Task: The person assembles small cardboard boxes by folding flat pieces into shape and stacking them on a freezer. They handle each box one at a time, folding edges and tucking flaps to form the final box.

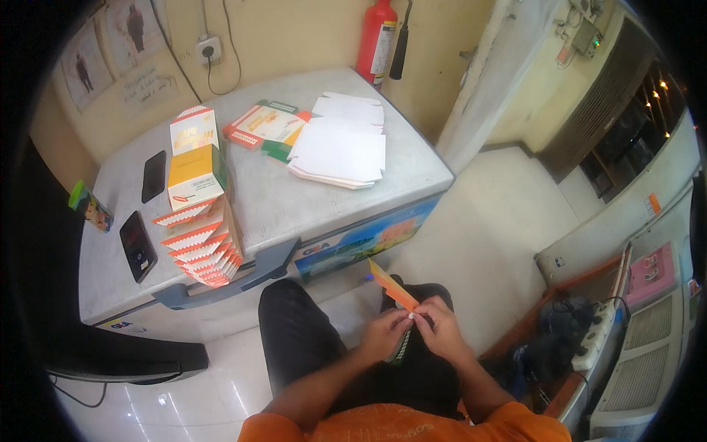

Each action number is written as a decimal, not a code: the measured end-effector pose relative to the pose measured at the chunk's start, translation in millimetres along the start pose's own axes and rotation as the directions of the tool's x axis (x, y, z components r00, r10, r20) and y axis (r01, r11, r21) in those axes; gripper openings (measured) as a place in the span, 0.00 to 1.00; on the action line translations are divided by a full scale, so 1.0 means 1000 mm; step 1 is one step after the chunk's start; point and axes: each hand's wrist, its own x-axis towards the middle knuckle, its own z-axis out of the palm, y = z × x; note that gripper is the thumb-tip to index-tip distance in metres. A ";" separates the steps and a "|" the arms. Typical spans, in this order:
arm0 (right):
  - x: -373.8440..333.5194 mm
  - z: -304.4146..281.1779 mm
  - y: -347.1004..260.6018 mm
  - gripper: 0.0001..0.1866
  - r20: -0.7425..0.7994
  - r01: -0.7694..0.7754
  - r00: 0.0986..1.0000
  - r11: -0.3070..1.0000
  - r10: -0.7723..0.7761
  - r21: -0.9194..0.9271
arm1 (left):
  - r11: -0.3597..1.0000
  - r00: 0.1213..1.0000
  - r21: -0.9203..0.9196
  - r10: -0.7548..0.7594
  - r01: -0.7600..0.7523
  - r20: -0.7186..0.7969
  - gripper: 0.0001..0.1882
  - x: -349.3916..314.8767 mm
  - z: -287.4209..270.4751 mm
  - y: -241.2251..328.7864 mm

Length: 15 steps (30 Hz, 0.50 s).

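Note:
Above my lap, both hands hold a partly folded cardboard box (395, 289) with an orange and yellow face and a green patterned lower edge. My left hand (383, 335) and my right hand (440, 329) meet at its near edge, fingers pinched on a small white part of the card. Much of the box is hidden behind the hands. On the freezer chest ahead lies a pile of flat box blanks (342, 144), mostly white side up. Beside it is a printed blank (265, 124) in red, yellow and green. A row of nested folded boxes (202, 243) reaches the freezer's front edge, with a yellow and white box (195, 177) behind them.
Two dark phones (138, 247) and a colourful cup (90, 206) stand or lie at the freezer's left. The freezer handle (228, 286) juts toward my knees. A fire extinguisher (376, 40) hangs at the wall. At right are a power strip (595, 339) and cables.

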 end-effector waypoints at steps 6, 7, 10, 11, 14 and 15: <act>-0.001 0.005 0.008 0.05 -0.011 -0.058 0.998 0.998 0.059 0.039 | 0.997 0.998 0.057 0.050 -0.048 -0.039 0.10 -0.001 0.004 -0.011; -0.001 0.005 0.009 0.05 -0.008 -0.069 0.998 0.997 0.070 0.037 | 0.996 0.999 0.079 0.044 -0.042 -0.029 0.09 -0.001 0.003 -0.011; -0.001 0.005 0.012 0.06 0.000 -0.082 0.997 0.996 0.082 0.030 | 0.980 1.000 0.196 -0.015 0.015 -0.002 0.10 -0.002 0.002 -0.008; -0.001 0.006 0.012 0.06 0.005 -0.075 0.997 0.997 0.075 0.028 | 0.973 0.999 0.230 -0.036 0.035 -0.001 0.10 -0.002 0.001 -0.007; -0.002 0.011 0.014 0.06 -0.015 -0.078 0.997 0.996 0.079 0.033 | 0.973 0.998 0.222 -0.066 0.060 0.020 0.10 -0.001 -0.001 -0.005; -0.002 0.012 0.015 0.07 -0.029 -0.084 0.996 0.996 0.085 0.038 | 0.984 0.998 0.174 -0.053 0.050 0.015 0.10 -0.001 -0.001 -0.005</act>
